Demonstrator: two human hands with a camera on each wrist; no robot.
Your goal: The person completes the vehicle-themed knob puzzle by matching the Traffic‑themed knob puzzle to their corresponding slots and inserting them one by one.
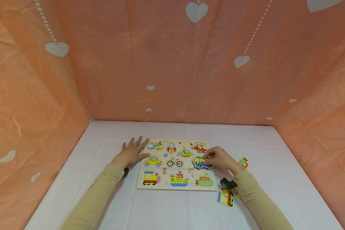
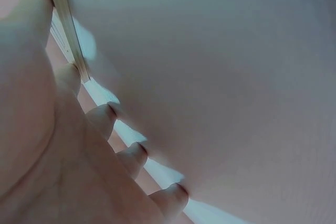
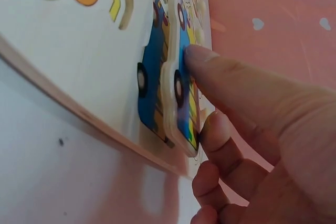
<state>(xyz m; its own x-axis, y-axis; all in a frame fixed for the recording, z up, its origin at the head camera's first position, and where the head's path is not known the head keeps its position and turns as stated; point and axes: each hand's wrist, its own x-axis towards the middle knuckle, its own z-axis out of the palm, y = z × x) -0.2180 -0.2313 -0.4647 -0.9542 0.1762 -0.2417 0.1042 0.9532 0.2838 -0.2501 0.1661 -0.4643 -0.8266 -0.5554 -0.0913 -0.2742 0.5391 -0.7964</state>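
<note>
A light wooden peg puzzle board (image 1: 189,188) with vehicle pictures lies flat on the table. My right hand (image 1: 220,158) pinches a blue and yellow truck puzzle piece (image 1: 199,165) at its knob. In the right wrist view the truck piece (image 3: 182,85) stands slightly off the board, beside the matching truck picture (image 3: 151,80). My left hand (image 1: 130,154) lies with fingers spread at the board's upper left edge. In the left wrist view, the thumb and index fingertip of the left hand (image 2: 68,145) are on the board's edge (image 2: 73,30).
Right of the board lie a loose train piece (image 1: 225,198) and a submarine piece (image 1: 243,163). Another yellow piece (image 1: 238,194) is partly hidden by the right sleeve. Several knobbed pieces, such as the yellow car (image 1: 153,162), sit on the board. Orange cloth (image 1: 172,95) walls the table.
</note>
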